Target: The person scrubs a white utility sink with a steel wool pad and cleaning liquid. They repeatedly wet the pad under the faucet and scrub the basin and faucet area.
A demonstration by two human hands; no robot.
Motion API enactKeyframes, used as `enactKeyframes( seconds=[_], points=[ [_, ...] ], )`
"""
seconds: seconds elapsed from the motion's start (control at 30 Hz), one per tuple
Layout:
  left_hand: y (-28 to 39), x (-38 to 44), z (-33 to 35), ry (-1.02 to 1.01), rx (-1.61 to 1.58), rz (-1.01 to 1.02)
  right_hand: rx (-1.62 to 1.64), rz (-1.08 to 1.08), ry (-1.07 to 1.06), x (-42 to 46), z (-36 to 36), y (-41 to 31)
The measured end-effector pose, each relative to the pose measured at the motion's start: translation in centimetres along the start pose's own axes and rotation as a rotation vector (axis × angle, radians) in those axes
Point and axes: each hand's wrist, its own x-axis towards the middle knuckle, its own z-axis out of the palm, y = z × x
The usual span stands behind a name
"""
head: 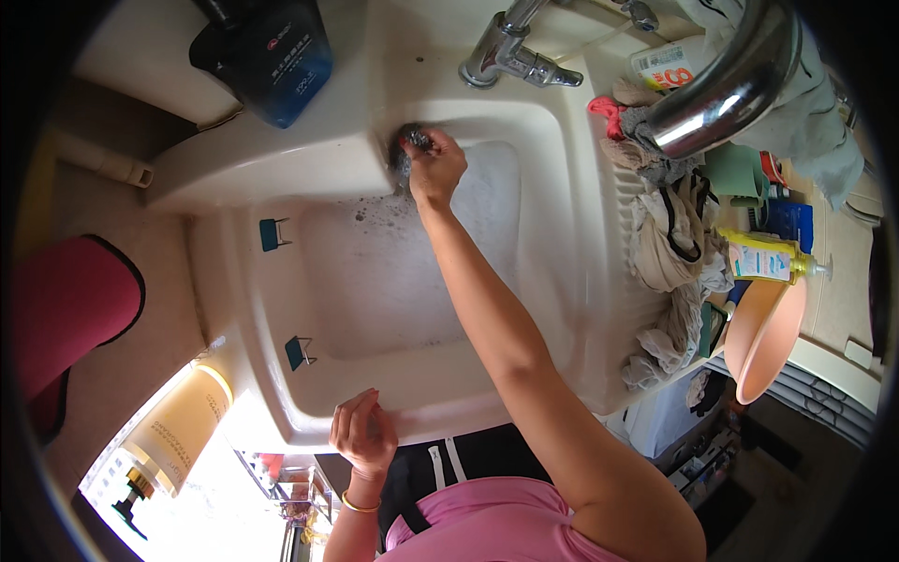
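Note:
My right hand (441,168) reaches into the back left corner of a white ceramic sink (555,267). Its fingers are closed around part of a dark, shiny wet thing (399,160), whose exact kind I cannot make out. Cloudy, sudsy water (393,274) covers the basin floor, with dark specks and bubbles near that corner. Over the front rim, my left hand (363,432) hangs with its fingers loosely curled and nothing visible in it. A gold-coloured bangle (359,504) circles the left wrist.
Crumpled wet clothes (667,239) lie on the ribbed drainboard to the right, beside a yellow pump bottle (762,256) and a peach basin (762,344). A chrome tap (506,53) and a large chrome spout (730,84) overhang. A dark blue bottle (281,63) stands back left.

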Motion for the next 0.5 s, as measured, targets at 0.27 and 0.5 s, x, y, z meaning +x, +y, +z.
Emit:
enactKeyframes(
  seconds=[0.27, 0.5],
  points=[
    [0.3, 0.3, -0.1, -0.019, -0.006, 0.017, 0.158, -0.068, 0.282, 4.3, -5.0, -4.9],
    [0.1, 0.0, 0.1, -0.029, -0.011, 0.014, -0.28, -0.376, 0.478, 8.5, -8.9, -5.6]
  ],
)
